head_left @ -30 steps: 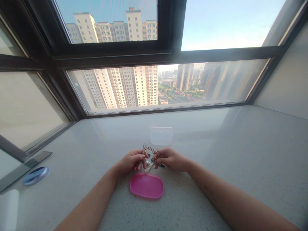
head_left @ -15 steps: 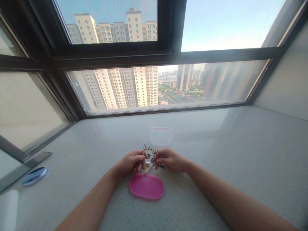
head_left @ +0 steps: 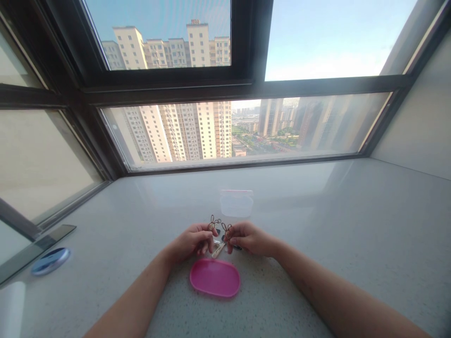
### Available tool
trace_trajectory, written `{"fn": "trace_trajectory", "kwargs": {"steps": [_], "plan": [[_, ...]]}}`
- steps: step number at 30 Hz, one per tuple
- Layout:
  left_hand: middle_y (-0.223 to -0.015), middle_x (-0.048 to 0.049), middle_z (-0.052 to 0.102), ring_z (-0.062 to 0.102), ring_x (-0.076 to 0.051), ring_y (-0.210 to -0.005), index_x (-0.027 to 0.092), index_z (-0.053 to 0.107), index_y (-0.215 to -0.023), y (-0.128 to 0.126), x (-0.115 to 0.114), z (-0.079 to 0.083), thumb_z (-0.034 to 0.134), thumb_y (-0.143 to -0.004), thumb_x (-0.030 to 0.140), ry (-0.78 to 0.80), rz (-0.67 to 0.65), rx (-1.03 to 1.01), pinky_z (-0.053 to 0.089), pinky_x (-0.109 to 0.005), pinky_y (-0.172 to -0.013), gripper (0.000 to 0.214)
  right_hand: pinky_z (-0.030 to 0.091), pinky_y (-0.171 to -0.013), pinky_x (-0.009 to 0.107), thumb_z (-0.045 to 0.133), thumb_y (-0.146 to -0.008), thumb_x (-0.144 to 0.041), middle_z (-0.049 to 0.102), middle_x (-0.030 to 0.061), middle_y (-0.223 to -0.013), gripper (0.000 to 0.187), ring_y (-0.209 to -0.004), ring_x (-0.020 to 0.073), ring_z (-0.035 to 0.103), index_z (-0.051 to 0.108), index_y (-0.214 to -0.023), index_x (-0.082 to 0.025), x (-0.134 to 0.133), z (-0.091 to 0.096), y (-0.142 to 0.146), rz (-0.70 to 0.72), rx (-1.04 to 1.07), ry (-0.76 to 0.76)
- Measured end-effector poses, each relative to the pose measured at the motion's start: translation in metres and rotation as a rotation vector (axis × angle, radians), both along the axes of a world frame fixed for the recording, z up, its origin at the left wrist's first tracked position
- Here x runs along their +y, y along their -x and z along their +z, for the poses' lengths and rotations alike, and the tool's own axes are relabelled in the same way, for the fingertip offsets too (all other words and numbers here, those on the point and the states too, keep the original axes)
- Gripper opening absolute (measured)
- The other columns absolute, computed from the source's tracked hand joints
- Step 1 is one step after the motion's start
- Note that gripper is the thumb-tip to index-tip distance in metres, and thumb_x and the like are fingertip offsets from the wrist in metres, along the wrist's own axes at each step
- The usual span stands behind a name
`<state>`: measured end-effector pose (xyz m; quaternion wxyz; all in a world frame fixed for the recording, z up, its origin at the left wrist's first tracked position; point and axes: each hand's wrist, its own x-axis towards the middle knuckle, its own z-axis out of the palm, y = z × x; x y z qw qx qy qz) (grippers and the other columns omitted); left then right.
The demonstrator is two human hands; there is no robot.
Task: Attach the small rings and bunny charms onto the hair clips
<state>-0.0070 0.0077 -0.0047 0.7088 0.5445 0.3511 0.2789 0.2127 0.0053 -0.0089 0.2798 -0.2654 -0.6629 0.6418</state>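
Observation:
Pinched in the fingers of my left hand [head_left: 196,238] is a brown bunny-eared hair accessory [head_left: 213,220], its thin loops standing above the fingertips. My right hand [head_left: 248,238] pinches a similar looped accessory [head_left: 226,229] just beside it. The two pieces are close together; whether they touch, I cannot tell. Below and between the hands lie several hair clips, among them a pale one [head_left: 218,249] and some dark ones partly hidden by the fingers. Nearer to me, a pink oval tray [head_left: 215,278] rests on the counter with nothing in it.
Beyond the hands lies a clear plastic pouch [head_left: 236,205] on the speckled white counter [head_left: 317,211]. On the left are a round shiny bluish object [head_left: 51,261], a glass strip [head_left: 42,246] and a white object [head_left: 11,307]. Dark window frames [head_left: 176,91] border the far edge.
The whole view has shifted slightly, so everything sits a little lower. Both hands keep their pinch on the accessories, with the right-hand piece turned slightly.

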Motion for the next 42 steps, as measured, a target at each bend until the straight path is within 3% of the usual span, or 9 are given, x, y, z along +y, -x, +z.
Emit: {"fn": "trace_trajectory", "kwargs": {"steps": [10,17,42], "plan": [[-0.056,-0.0044,0.062,0.045,-0.005,-0.035,0.011,0.056,-0.084,-0.0006,0.0001,-0.0011,0.051,-0.074,0.022,-0.003,0.012,-0.013,0.026,-0.014,-0.034,0.017,0.025,-0.04,0.016,0.059,-0.073,-0.031,0.065,0.0048,-0.07,0.025,-0.042,0.0038,0.039,0.059,-0.088,-0.01,-0.0001,-0.0012,0.0003,0.011,0.005,0.001],[-0.057,-0.0055,0.064,0.044,-0.005,-0.033,0.011,0.056,-0.082,-0.0013,0.001,-0.0026,0.05,-0.075,0.023,-0.018,0.026,-0.025,0.027,-0.014,-0.033,0.015,0.021,-0.032,0.015,0.058,-0.074,-0.03,0.067,0.0059,-0.075,0.026,-0.033,0.0006,0.03,0.058,-0.091,-0.01,0.0025,-0.0026,-0.0001,0.004,-0.001,0.023],[-0.064,-0.008,0.066,0.047,-0.006,-0.036,0.011,0.056,-0.08,-0.0006,0.003,-0.006,0.054,-0.073,0.021,-0.052,0.05,-0.025,0.03,-0.014,-0.032,0.012,0.02,-0.031,0.015,0.061,-0.07,-0.023,0.067,0.0043,-0.071,0.02,-0.034,0.0009,0.032,0.058,-0.084,-0.01,0.0012,0.0021,0.0011,-0.014,0.044,0.091]]}}
